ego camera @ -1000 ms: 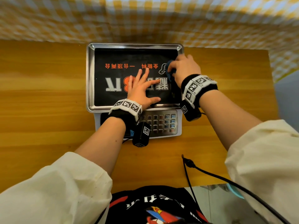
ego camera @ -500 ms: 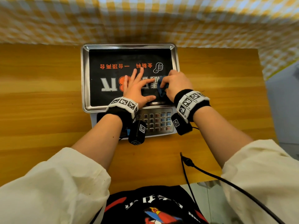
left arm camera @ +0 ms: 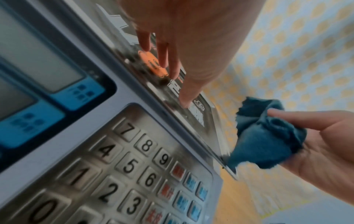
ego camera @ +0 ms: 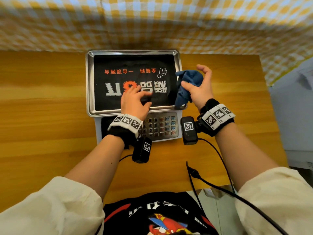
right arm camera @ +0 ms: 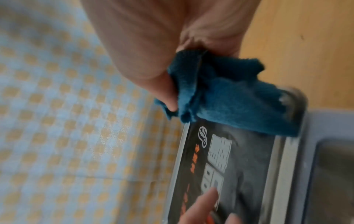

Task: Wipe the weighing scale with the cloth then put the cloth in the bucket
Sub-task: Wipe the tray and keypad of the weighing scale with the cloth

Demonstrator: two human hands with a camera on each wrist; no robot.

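Observation:
The weighing scale has a steel tray (ego camera: 90, 82) lined with a black printed sheet, and a keypad (ego camera: 160, 126) in front. My right hand (ego camera: 201, 89) is raised over the tray's right edge. It grips a crumpled blue cloth (ego camera: 188, 82) between thumb and fingers. The cloth's lower tail hangs onto the tray's near right corner (right arm camera: 291, 97). My left hand (ego camera: 135, 100) rests on the near part of the tray, with loosely bent fingers (left arm camera: 184, 97) touching the sheet and holding nothing. No bucket shows in any view.
The scale stands at the back of a wooden table (ego camera: 42, 116), against a yellow checked cloth wall (ego camera: 152, 22). A black cable (ego camera: 194, 173) runs over the table's near edge. A grey object (ego camera: 294, 116) stands past the table's right edge.
My right hand has lifted the cloth off the sheet and moved right, turning palm up. My left hand has slid back toward the near rim, and its fingers have bent.

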